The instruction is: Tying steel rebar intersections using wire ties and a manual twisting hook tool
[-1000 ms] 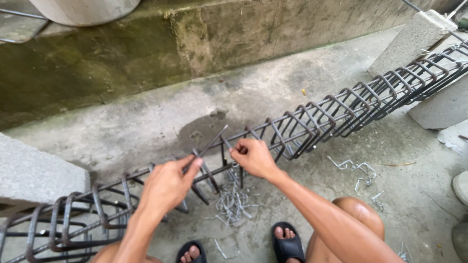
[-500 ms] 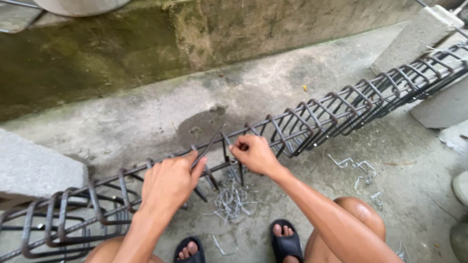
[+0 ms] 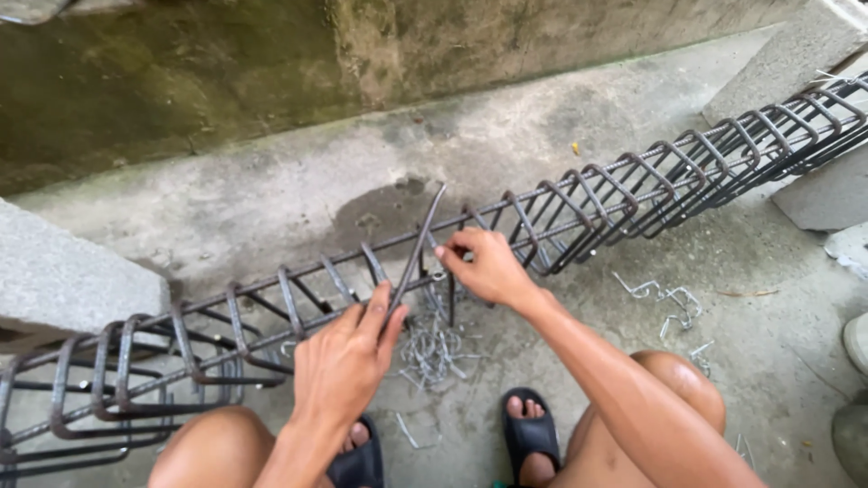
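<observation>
A long cage of rusty steel bars with square stirrups (image 3: 579, 212) lies slantwise across the concrete floor. My left hand (image 3: 348, 361) grips a thin metal rod-like tool (image 3: 418, 246) that points up and away over the cage's top bar. My right hand (image 3: 485, 265) pinches a bit of tie wire at a joint on the top bar, just right of the tool's tip. Below both hands a pile of short bent wire pieces (image 3: 434, 348) lies on the floor.
A concrete block (image 3: 63, 271) holds the cage's left end, and further blocks (image 3: 796, 54) hold its right end. More loose wires (image 3: 665, 298) lie at right. A mossy wall (image 3: 226, 81) runs behind. My knees and black sandals (image 3: 529, 434) are at the bottom.
My left hand has drawn back toward me and now holds the thin tool tilted up over the bar. My right hand has stayed at the same joint.
</observation>
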